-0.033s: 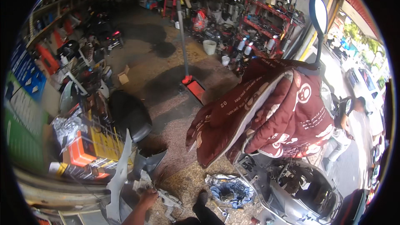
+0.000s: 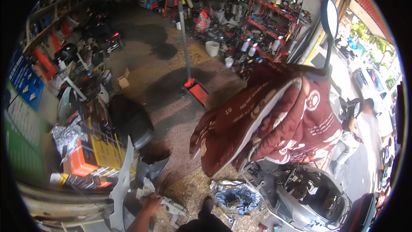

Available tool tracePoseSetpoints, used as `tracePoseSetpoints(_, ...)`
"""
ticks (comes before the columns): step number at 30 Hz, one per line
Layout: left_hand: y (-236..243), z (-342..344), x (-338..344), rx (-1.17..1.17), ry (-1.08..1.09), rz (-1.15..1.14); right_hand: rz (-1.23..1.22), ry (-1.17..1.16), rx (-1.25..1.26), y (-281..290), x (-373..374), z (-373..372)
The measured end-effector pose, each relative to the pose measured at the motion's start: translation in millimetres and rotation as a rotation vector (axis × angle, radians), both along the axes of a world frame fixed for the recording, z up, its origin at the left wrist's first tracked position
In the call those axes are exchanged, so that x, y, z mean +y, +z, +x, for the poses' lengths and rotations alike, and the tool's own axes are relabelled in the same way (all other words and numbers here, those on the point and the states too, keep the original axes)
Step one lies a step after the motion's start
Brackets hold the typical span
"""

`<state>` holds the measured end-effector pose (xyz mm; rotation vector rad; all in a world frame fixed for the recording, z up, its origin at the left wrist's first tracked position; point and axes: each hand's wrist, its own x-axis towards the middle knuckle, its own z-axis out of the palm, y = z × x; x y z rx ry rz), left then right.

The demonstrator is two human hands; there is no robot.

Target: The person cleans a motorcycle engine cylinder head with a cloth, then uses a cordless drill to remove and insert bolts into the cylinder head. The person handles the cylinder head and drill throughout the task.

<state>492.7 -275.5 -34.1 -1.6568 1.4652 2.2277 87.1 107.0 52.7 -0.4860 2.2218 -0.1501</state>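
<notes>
My left hand (image 2: 151,204) reaches down at the lower left, its fingers curled round the upper part of a light grey, irregular bracket-like part (image 2: 175,209). The exact kind of this piece cannot be made out. Just left of the hand, a tall, jagged silver-grey panel (image 2: 122,184) stands upright. My right hand does not show. To the right of my foot lies a tray lined with blue cloth or plastic (image 2: 237,197), holding dark items too small to name. Several small tools (image 2: 231,220) are on the ground beside it.
A scooter with its grey body (image 2: 300,208) opened stands at the right, a maroon quilted cover (image 2: 274,120) over its front. A red floor jack (image 2: 197,92) is ahead. Boxes (image 2: 86,159) and a black seat (image 2: 132,122) stand left. Another person (image 2: 349,139) is outside at right.
The whole view has shifted slightly. My left hand stays on the grey bracket-like part, with no clear movement of either.
</notes>
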Motion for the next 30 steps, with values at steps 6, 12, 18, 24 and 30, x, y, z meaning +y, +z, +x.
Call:
tracePoseSetpoints(6, 49.0, -20.9, -98.3, -0.369, 0.14, -0.052, -0.135, 0.05, -0.011, 31.2, -170.8, -48.2)
tracePoseSetpoints(12, 28.2, -12.8, -249.2, -0.535, 0.333, 0.223, -0.189, 0.037, -0.012, 22.2, -342.1, -113.4)
tracePoseSetpoints(18, 31.9, -158.0, -526.4, -0.406, 0.277, -0.04, -0.116, -0.104, -0.02, 15.5, -502.2, -155.6)
tracePoseSetpoints(24, 195.0, -396.5, -753.2, 0.186, 0.05, -0.496, -0.115, -0.232, -0.054, 40.3, -605.0, -161.5)
tracePoseSetpoints(30, 246.5, -518.2, -898.4, 0.125, -0.361, -0.985, -0.063, -0.292, -0.03, 43.2, -703.5, -235.9)
